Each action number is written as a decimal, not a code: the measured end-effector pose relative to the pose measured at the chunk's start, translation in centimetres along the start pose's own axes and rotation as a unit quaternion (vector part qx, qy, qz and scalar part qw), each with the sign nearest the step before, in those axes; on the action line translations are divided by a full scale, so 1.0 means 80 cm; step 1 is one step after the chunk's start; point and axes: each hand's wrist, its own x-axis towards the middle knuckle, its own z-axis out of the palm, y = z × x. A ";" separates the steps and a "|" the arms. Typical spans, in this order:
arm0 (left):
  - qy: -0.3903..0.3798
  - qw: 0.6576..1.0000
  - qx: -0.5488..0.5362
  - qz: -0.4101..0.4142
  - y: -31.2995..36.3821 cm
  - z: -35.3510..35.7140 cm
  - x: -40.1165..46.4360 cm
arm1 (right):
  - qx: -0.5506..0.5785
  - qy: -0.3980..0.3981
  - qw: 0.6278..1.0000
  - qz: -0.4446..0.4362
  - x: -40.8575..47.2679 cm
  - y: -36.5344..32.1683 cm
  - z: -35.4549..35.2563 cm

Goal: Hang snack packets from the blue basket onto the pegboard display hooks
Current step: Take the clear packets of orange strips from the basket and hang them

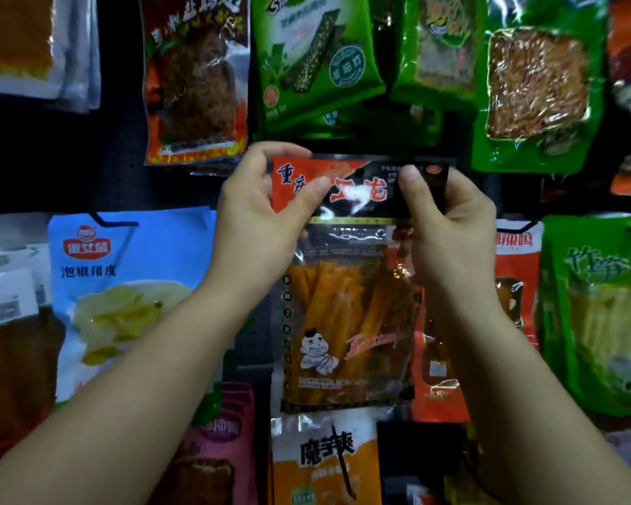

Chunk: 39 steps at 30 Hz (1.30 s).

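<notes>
A snack packet [347, 286] with a red and black header hangs upright between both hands in front of the dark pegboard [33, 158]; its header shows 重 in white on red, its clear window shows orange strips, and a cartoon child sits low on the front; the left hand [263, 213] pinches the header's left corner, thumb in front, fingers curled over the top edge; the right hand [448, 220] pinches the right corner, thumb on the black part; to the left hangs a blue packet [124, 286] reading 泡椒猪皮; below, an orange and white packet [325, 464] reads 魔芋爽; above, a green packet [317, 56] carries a round 非油炸 badge.
</notes>
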 end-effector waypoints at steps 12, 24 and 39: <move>0.045 0.999 0.007 -0.028 -0.019 0.022 0.031 | -0.078 -0.019 0.996 0.040 0.044 0.002 0.006; 0.050 0.992 0.068 -0.092 -0.073 0.028 0.019 | -0.193 -0.045 0.980 0.020 0.008 0.045 0.012; -0.063 0.958 0.247 -0.128 -0.163 0.026 -0.033 | -0.190 -0.177 0.960 0.105 -0.021 0.148 0.037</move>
